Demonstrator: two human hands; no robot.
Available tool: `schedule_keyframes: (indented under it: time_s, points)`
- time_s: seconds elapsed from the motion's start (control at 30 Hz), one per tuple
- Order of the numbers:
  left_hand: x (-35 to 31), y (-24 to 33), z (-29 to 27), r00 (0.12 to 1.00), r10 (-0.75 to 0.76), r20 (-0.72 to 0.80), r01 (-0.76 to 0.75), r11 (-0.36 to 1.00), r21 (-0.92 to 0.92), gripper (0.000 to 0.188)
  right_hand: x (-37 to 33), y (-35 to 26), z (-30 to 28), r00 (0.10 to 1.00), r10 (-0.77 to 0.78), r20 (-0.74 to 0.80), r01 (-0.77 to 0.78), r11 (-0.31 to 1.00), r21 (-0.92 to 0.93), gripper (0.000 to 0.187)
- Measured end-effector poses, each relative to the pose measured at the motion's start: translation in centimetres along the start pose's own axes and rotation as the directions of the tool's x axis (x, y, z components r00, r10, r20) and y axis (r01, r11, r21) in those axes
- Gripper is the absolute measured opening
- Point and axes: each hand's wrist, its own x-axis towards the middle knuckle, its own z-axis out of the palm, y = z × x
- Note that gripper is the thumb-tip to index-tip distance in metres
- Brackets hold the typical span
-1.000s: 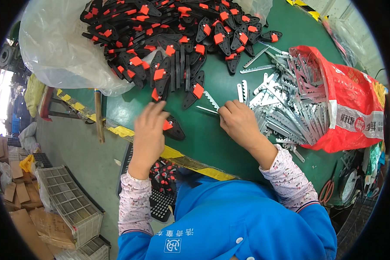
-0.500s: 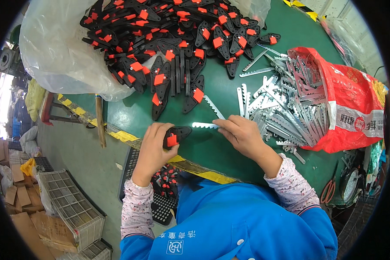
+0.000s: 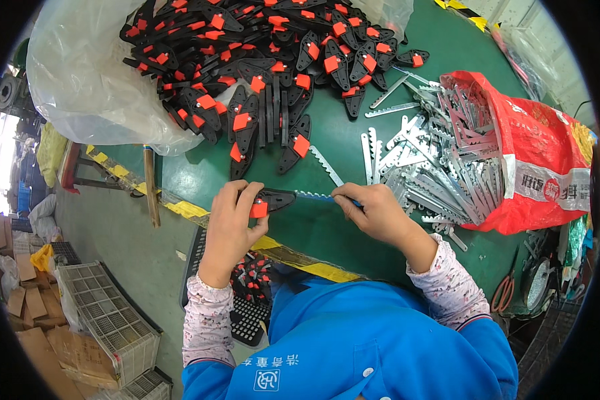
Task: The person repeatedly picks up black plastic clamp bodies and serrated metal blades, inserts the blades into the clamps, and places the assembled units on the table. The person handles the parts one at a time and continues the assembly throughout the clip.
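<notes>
My left hand [image 3: 232,223] is closed on a black plastic piece [image 3: 280,199] with a red block on it, held above the near edge of the green table. My right hand [image 3: 375,210] pinches one end of a toothed metal strip [image 3: 312,195]. The strip's other end meets the pointed right tip of the black piece; whether it sits inside is too small to tell. Just beyond the right hand lies another toothed strip [image 3: 327,167], slanting on the table. A big heap of similar black pieces with red blocks [image 3: 247,63] covers the far side.
Loose metal strips [image 3: 440,180] spill from a red bag [image 3: 547,160] at the right. A clear plastic bag [image 3: 87,87] lies at far left beside a wooden handle [image 3: 151,187]. Scissors [image 3: 505,293] are at lower right. Below the table edge stands a black crate [image 3: 250,323].
My right hand's metal strip has come up against the tip of the black piece, closing the small gap. My left hand has turned the black piece slightly and shifted up a little.
</notes>
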Motion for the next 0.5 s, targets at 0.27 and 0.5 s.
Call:
schedule_keyframes:
  time_s: [0.27, 0.5]
  points:
    - [0.1, -0.1, -0.3, 1.000, 0.015, 0.003, -0.015, 1.000, 0.021, 0.065, 0.2, -0.3, -0.5, 0.999, 0.015, 0.033, -0.017, 0.998, 0.064, 0.012]
    - [0.4, 2.7, 0.6, 0.953, 0.228, 0.199, -0.219, 0.973, -0.067, 0.070, 0.9, -2.0, -0.8, 0.964, 0.001, 0.267, 0.004, 1.000, -0.019, 0.012]
